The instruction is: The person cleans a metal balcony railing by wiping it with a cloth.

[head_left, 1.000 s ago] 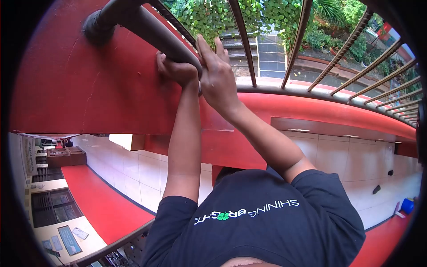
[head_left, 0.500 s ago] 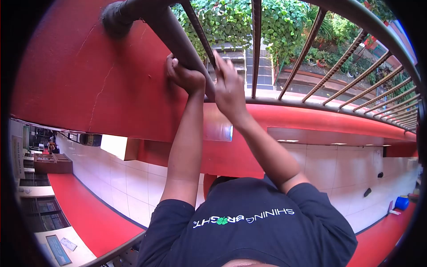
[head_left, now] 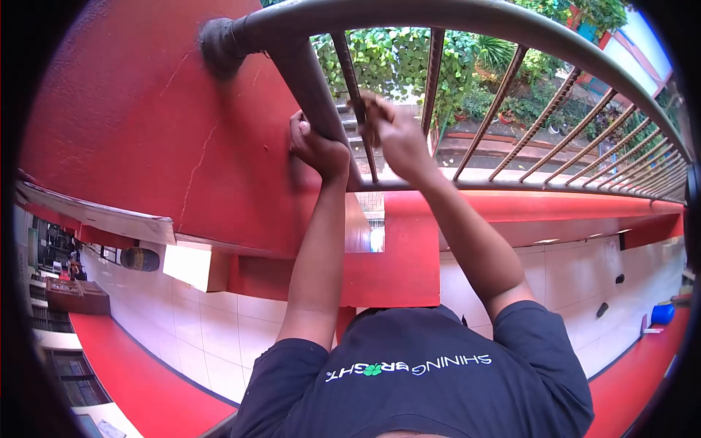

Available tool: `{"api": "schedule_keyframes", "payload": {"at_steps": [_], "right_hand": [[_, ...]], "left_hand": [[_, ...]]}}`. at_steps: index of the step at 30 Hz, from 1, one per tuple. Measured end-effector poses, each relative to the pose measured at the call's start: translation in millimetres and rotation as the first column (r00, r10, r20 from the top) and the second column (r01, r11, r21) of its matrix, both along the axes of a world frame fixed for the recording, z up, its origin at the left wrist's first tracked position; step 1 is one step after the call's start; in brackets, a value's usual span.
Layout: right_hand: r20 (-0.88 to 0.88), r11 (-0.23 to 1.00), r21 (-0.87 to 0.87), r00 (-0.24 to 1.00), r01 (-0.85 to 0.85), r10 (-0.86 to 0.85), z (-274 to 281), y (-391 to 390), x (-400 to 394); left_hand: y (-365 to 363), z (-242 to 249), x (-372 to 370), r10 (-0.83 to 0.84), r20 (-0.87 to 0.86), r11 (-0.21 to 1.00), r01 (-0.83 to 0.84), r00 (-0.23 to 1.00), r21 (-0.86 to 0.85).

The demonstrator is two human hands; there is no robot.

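My left hand (head_left: 321, 152) is closed against the thick dark metal post (head_left: 312, 91) at the railing's end, its fingers curled on the side facing the red wall. Beside it, my right hand (head_left: 403, 142) is at the first thin ribbed bar (head_left: 353, 77). Its fingers are bent around something brownish at the bar, too blurred to name. The curved top rail (head_left: 409, 13) passes above both hands, and the bottom rail (head_left: 504, 181) runs below them.
A cracked red wall (head_left: 153, 124) stands close on the left. Behind the bars are leafy plants (head_left: 391, 62) and steps. A red ledge (head_left: 409, 266) lies under my forearms, with a pale tiled floor (head_left: 219, 336) lower down. A blue object (head_left: 663, 314) sits far right.
The view has shifted, showing more of the top rail. My right hand has moved relative to the first thin bar, and its fingers look more bent. My left hand stays at the post.
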State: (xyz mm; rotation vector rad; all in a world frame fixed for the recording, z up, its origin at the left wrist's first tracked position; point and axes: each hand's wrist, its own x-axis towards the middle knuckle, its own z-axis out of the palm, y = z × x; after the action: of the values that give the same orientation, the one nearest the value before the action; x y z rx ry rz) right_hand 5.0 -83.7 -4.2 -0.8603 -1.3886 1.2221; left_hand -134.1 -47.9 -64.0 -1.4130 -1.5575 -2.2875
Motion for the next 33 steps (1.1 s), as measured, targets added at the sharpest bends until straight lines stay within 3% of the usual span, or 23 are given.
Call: {"api": "schedule_keyframes", "payload": {"at_steps": [1,2,3,4,6,8,10,11,12,14,15,16,18,19,20,22,23,24,26,28,29,30,33], "right_hand": [[0.067,0.997,0.000,0.995,0.073,-0.073,-25,0,-7],[-0.022,0.997,0.006,0.997,0.080,-0.080,-28,-1,-14],[0.011,0.996,0.063,0.998,0.068,-0.068,-27,6,-11],[0.041,0.992,0.113,0.997,0.056,-0.061,1,6,-8],[-0.218,0.993,0.119,0.975,-0.022,0.048,62,-1,-7],[-0.100,0.972,0.225,0.994,0.067,-0.045,63,0,-12],[-0.168,0.989,0.053,0.977,0.139,-0.128,31,-11,-22],[-0.202,0.996,-0.005,0.975,0.091,-0.091,25,-17,-18],[-0.198,0.995,-0.003,0.975,0.101,-0.100,26,-10,-11],[0.053,0.983,0.175,0.997,0.051,-0.061,69,-9,1],[-0.060,0.957,0.251,0.989,0.147,-0.136,88,-16,-4],[-0.054,0.953,0.274,0.991,0.130,-0.120,92,-13,-1],[-0.106,0.997,0.042,0.993,0.064,-0.059,55,-12,-9],[0.010,0.990,0.108,0.995,0.095,-0.097,8,6,-8],[-0.022,0.987,0.115,0.993,0.116,-0.114,4,-5,-15],[0.111,0.994,0.101,0.992,0.046,-0.057,37,-4,-4],[0.120,0.982,0.156,0.984,0.109,-0.128,70,-6,-6],[-0.007,0.937,0.309,0.986,0.160,-0.166,89,-10,-5],[0.068,0.975,0.163,0.984,0.152,-0.164,81,-17,-10],[0.049,0.975,0.187,0.991,0.117,-0.128,-3,0,-12],[0.221,0.992,-0.004,0.967,0.129,-0.125,-19,-6,-9],[0.174,0.982,-0.182,0.985,0.045,-0.013,-17,-7,-4],[0.088,0.995,0.096,0.996,0.017,-0.026,44,-8,-3]], "left_hand": [[6,-6,-2,-0.014,0.031,1.000,0.014,0.999,0.019],[5,-2,-1,-0.020,0.037,0.999,0.019,0.999,0.029],[2,0,1,-0.026,0.042,0.999,0.025,0.999,0.031],[0,2,2,-0.033,0.044,0.999,0.032,0.998,0.027],[0,1,1,-0.035,0.043,0.999,0.034,0.998,0.024],[-2,2,2,-0.038,0.044,0.999,0.037,0.998,0.027],[-3,3,1,-0.024,0.006,0.999,0.024,1.000,0.029],[0,2,-1,-0.037,0.005,0.999,0.036,0.999,0.032],[2,1,-2,-0.006,-0.006,0.999,0.007,1.000,0.050],[1,-2,-1,-0.001,-0.031,0.999,0.003,1.000,0.053],[-2,0,1,-0.020,-0.003,0.998,0.020,1.000,0.059],[-2,3,2,-0.034,0.030,0.997,0.032,0.999,0.070],[2,-1,1,-0.029,0.029,0.997,0.026,0.999,0.077],[3,-3,0,-0.014,0.021,0.996,0.012,1.000,0.086],[2,0,0,-0.018,0.025,0.996,0.016,1.000,0.086],[-2,3,3,0.008,0.036,0.997,-0.011,0.999,0.079],[-4,0,2,0.006,0.033,0.998,-0.008,0.999,0.067],[-1,0,2,0.004,0.038,0.997,-0.007,0.999,0.078],[-1,2,2,-0.006,0.042,0.996,0.003,0.999,0.089],[-3,4,3,-0.005,0.026,0.997,0.003,1.000,0.083],[-4,6,3,-0.008,0.032,0.997,0.006,0.999,0.082],[-5,7,4,0.001,0.023,0.996,-0.003,1.000,0.086],[-3,4,3,-0.013,0.026,0.997,0.011,1.000,0.080]]}}
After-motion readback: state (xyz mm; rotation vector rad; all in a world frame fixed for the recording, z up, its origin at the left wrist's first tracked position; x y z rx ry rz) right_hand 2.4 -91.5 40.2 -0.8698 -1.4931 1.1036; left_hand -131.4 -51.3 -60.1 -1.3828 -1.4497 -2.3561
